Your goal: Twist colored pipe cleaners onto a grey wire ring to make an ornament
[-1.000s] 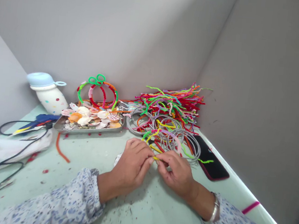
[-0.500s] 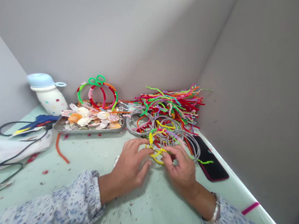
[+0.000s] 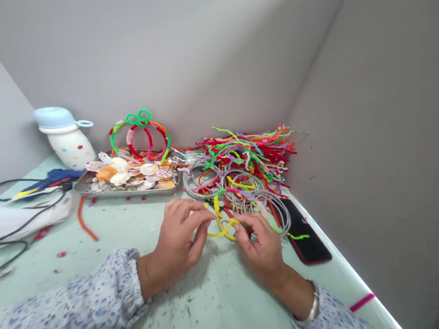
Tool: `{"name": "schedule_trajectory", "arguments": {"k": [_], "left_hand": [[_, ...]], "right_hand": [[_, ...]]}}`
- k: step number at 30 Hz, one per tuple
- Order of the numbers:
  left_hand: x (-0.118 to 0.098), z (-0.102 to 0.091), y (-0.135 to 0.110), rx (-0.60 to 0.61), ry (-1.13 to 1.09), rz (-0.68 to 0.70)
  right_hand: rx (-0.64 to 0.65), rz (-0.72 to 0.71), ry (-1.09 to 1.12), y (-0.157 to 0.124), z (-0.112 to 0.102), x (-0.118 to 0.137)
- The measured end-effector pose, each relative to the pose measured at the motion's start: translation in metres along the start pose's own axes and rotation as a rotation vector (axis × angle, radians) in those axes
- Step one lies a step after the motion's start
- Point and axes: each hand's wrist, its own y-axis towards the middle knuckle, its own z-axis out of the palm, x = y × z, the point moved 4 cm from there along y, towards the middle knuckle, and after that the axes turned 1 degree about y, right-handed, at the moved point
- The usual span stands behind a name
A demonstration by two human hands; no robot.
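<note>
Between my hands is a ring (image 3: 248, 193) wrapped in fuzzy pipe cleaner in green, purple, pink and yellow. My right hand (image 3: 263, 243) pinches its yellow near part with thumb and fingertips. A yellow pipe cleaner (image 3: 217, 234) crosses the ring there, its loose length running left toward my left hand (image 3: 182, 234). My left hand is closed around that end, though its fingers partly hide the grip. Just behind the ring lie coils of grey wire (image 3: 204, 181), overlapping one another.
A heap of coloured pipe cleaners (image 3: 248, 152) lies against the back wall. Left of it, a metal tray (image 3: 132, 195) holds shells, with a decorated headband (image 3: 167, 143) behind. A white bottle (image 3: 69, 145) and cables (image 3: 5, 239) are at left, a phone (image 3: 309, 241) at right.
My left hand has drawn left, away from my right hand, and more of the yellow strand shows between them. My right hand still holds the ring. The whole view has shifted slightly.
</note>
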Motion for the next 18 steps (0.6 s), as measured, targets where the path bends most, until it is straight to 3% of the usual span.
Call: {"name": "schedule_trajectory", "arguments": {"k": [10,18], "left_hand": [[-0.0041,0.0096,0.0012,0.094,0.165,0.174],[-0.0041,0.0085,-0.0010,0.088,0.150,0.188]], "right_hand": [[0.140,-0.067,0.044,-0.0044,0.0083,0.0048],[0.148,-0.057,0.068,-0.0050,0.0088,0.0073]]}}
